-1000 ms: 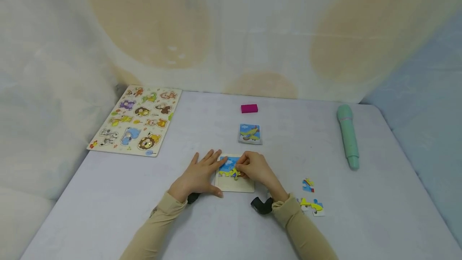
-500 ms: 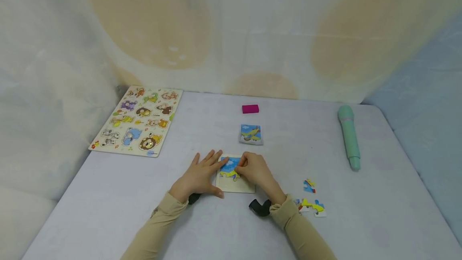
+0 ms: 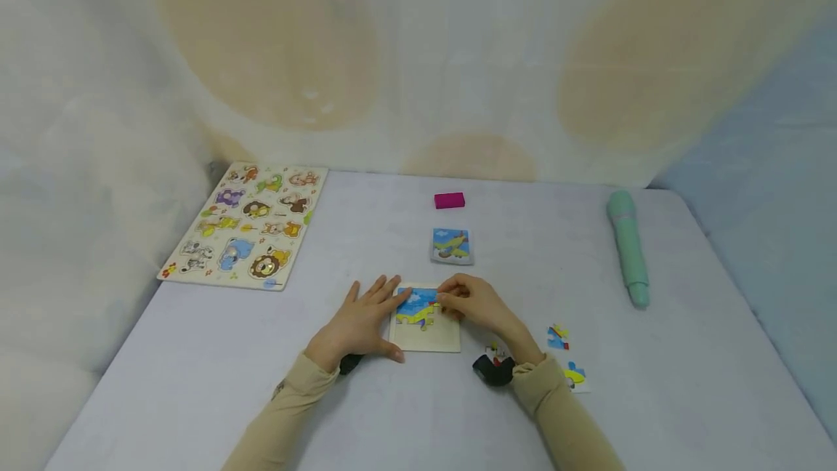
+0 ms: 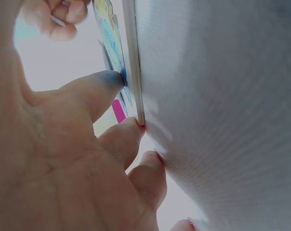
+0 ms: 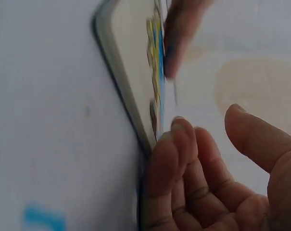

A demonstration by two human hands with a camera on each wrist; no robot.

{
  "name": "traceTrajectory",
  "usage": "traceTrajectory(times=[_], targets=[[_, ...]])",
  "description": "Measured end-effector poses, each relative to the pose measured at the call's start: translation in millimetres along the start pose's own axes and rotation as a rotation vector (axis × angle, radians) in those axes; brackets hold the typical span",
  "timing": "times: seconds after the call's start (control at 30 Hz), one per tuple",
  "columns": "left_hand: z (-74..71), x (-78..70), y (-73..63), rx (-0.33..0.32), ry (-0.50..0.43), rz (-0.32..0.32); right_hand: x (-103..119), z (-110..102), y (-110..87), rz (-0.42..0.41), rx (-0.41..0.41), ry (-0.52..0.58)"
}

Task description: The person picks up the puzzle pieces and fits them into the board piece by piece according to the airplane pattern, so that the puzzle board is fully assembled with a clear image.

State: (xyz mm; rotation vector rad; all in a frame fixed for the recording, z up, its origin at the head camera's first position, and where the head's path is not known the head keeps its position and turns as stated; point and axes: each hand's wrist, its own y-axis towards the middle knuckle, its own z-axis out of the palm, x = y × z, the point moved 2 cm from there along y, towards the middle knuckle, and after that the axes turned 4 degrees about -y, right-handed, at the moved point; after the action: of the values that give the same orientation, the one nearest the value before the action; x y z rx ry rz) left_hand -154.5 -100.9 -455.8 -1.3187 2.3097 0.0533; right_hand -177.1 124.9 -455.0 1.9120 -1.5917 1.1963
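A small wooden puzzle tray (image 3: 426, 341) lies in front of me, its upper part filled with joined blue-and-yellow jigsaw pieces (image 3: 415, 302). My left hand (image 3: 362, 320) lies spread over the tray's left edge, with a fingertip on the blue pieces. In the left wrist view another finger touches the tray's edge. At the tray's right edge is my right hand (image 3: 482, 305). Its thumb (image 5: 258, 139) stands apart from the bent fingers (image 5: 165, 161) in the right wrist view, and no piece shows between them. Loose jigsaw pieces (image 3: 558, 337) lie to the right, some partly behind the right wrist.
Behind the tray lies a small card (image 3: 451, 246) with an airplane picture, and beyond it a magenta block (image 3: 449, 200). An animal puzzle board (image 3: 245, 227) lies at the back left. A mint-green microphone-shaped object (image 3: 629, 249) lies at the right.
My right hand has drawn back rightward from the joined pieces, its thumb and fingers parting and uncovering more of the picture. My left hand stays in place.
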Motion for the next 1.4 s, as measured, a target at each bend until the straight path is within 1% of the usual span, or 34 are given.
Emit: traceTrajectory(times=[0.1, 0.3, 0.43, 0.57, 0.63, 0.73, 0.8, 0.97, 1.03, 1.17, 1.23, 1.3, 1.4], targets=[[0.7, -0.7, -1.4, 0.001, 0.006, -0.002, -19, -24, -7.8, 0.024, 0.016, 0.05], [-0.3, -2.3, -1.2, -0.008, -0.003, 0.011, -54, -72, -33.3, 0.062, -0.058, 0.047], [0.8, -1.7, 0.3, -0.007, 0.0, 0.013, -73, -95, -57.1, 0.092, -0.097, 0.015], [2.9, -0.4, 1.6, -0.01, 0.006, 0.013, -92, -109, -84.4, 0.127, -0.119, -0.027], [3.7, -0.1, 2.2, -0.009, 0.009, 0.018, -101, -112, -97.7, 0.124, -0.137, -0.045], [4.2, 0.0, 2.5, -0.004, 0.013, 0.027, -109, -112, -113.2, 0.12, -0.162, -0.093], [4.2, 0.2, 2.4, -0.006, 0.014, 0.026, -109, -110, -118.2, 0.112, -0.164, -0.139], [3.9, 0.8, 1.9, -0.013, 0.003, 0.022, -99, -101, -115.9, 0.074, -0.165, -0.269], [3.7, 1.1, 1.4, -0.013, -0.003, 0.024, -96, -99, -113.2, 0.047, -0.171, -0.291], [2.7, 0.5, 0.0, -0.015, -0.008, 0.018, -92, -97, -106.6, -0.021, -0.156, -0.258], [2.3, -0.1, -0.4, -0.017, -0.011, 0.015, -89, -97, -100.1, -0.045, -0.139, -0.222], [2.1, -0.5, -0.3, -0.019, -0.013, 0.014, -85, -96, -91.6, -0.058, -0.097, -0.169], [3.0, -0.2, 0.1, -0.019, -0.007, 0.01, -76, -92, -74.9, -0.069, -0.008, -0.065]])
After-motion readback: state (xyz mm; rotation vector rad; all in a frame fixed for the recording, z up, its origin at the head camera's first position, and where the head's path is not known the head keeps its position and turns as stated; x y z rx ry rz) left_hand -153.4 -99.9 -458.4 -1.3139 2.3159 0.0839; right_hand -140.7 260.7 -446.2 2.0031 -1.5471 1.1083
